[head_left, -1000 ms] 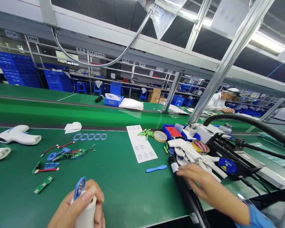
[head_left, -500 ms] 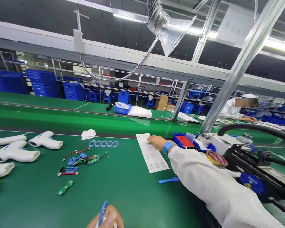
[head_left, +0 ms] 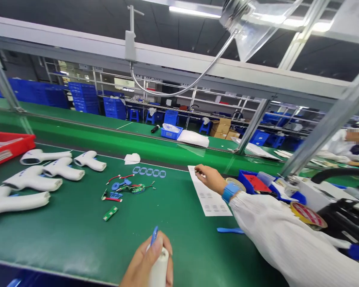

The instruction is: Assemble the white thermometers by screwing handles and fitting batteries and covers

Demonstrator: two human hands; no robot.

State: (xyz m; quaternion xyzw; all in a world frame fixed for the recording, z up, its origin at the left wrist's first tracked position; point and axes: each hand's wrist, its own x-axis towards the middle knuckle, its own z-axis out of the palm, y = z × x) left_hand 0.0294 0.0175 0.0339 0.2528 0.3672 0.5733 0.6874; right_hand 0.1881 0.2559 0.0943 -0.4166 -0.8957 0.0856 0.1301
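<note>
As the left hand (head_left: 146,259) holds housing (head_left: 160,269) — right (head_left: 209,179) nears paper (head_left: 211,199).

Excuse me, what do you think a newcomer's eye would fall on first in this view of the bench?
Probably the row of white pistol-grip housings at the left of the green workbench. Then the person's left hand at bottom centre, gripping a white housing with a blue part, and the right hand, with a blue wrist strap, over a printed white sheet.
</note>
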